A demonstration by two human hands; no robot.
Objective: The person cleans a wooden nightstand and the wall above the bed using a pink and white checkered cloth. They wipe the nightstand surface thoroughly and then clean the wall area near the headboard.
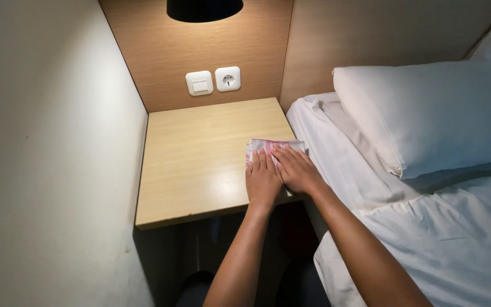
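Observation:
A small folded cloth [271,144], white with pink stripes, lies on the right side of a light wooden bedside shelf [200,159]. My left hand [262,181] rests flat on the shelf with its fingertips on the near edge of the cloth. My right hand [295,169] lies flat beside it, fingers spread over the cloth's right part. Both palms press down; neither hand grips anything.
A bed with a white sheet [342,159] and white pillow [433,113] borders the shelf on the right. A switch [199,83] and socket [228,79] sit on the wooden back panel. A dark lamp shade [204,9] hangs above. A pale wall [52,153] closes the left.

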